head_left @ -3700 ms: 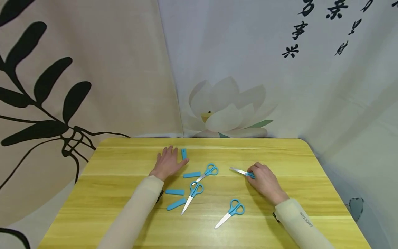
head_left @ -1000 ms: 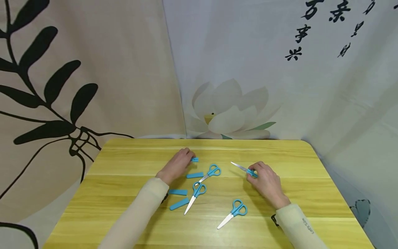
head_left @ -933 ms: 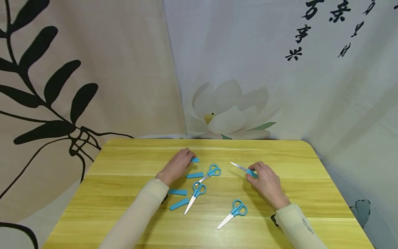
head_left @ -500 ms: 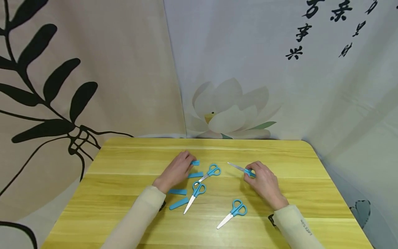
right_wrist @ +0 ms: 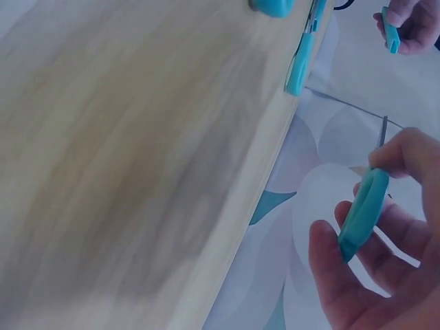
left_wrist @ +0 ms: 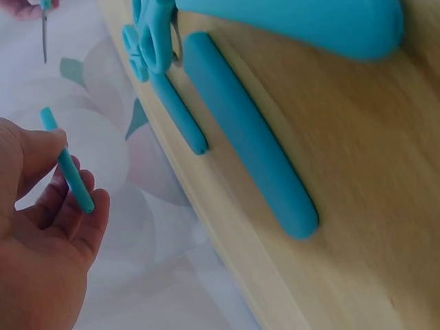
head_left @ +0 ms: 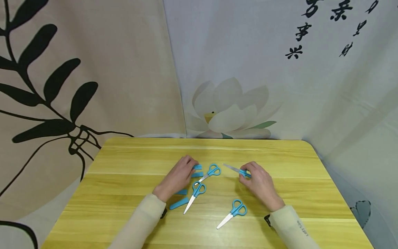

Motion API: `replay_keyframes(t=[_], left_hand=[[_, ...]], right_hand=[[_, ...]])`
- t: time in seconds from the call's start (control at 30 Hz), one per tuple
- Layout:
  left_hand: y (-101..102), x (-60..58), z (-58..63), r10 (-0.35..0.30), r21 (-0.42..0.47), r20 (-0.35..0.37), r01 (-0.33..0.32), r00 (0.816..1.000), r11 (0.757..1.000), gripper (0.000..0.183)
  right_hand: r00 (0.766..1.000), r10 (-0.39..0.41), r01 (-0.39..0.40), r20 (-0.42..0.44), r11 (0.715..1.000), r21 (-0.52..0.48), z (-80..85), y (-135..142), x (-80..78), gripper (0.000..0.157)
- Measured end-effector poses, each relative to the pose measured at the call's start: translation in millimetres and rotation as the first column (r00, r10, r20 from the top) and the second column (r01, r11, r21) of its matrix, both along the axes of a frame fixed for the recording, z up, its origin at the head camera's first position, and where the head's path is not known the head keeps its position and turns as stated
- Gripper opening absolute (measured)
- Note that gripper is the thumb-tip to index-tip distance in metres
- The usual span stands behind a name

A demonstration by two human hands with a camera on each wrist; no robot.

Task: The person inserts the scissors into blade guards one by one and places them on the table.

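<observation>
My left hand (head_left: 176, 177) pinches a blue scissors sheath (left_wrist: 75, 180) between thumb and fingers, its end pointing right toward the other hand. In my right hand (head_left: 260, 182) is a pair of scissors (right_wrist: 366, 206), gripped by its blue handles, with the bare blade pointing left toward that sheath. A gap separates blade tip and sheath. Below my left hand lie three more blue sheaths: one by its fingers (head_left: 197, 174), one partly hidden by the wrist (head_left: 182, 192), and one nearer (head_left: 178, 203).
Two unsheathed scissors, the farther (head_left: 214, 170) and the nearer (head_left: 199, 188), overlap in the middle of the wooden table (head_left: 280, 152). Another pair (head_left: 237, 208) lies nearer the front, left of my right forearm. A printed curtain (head_left: 230, 107) hangs behind the table's back edge.
My left hand went from lying spread beside the sheath to pinching it, then moved nearer and slightly right. My right hand has shifted left with the scissors, narrowing the gap.
</observation>
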State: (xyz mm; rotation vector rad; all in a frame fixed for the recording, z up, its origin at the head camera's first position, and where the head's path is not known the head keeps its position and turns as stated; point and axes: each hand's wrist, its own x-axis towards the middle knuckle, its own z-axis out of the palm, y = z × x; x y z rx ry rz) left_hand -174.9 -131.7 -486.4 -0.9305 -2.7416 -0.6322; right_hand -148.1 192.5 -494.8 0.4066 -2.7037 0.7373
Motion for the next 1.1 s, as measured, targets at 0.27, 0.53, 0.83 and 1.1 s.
replay_keyframes(t=[0.27,0.53,0.83,1.1], left_hand=[[3,6.7,1.2,0.006,0.014,0.001,-0.006,1.000,1.000,0.021],[4,13.0,0.3,-0.002,0.039,-0.033,0.003,0.999,0.999,0.019],[5,20.3,-1.3,-0.001,0.052,-0.029,0.003,1.000,0.999,0.019],[5,22.7,-5.9,-0.013,0.066,-0.081,0.018,0.997,0.998,0.018]], right_hand=[[1.000,0.014,-0.013,-0.021,1.000,0.001,2.9,-7,3.3,0.017],[0.999,0.039,-0.040,-0.013,0.999,-0.015,6.1,-16,5.8,0.017],[0.995,0.085,-0.085,-0.049,0.996,0.000,5.4,-27,8.1,0.018],[0.992,0.111,-0.110,-0.053,0.994,0.021,3.3,-36,12.3,0.018]])
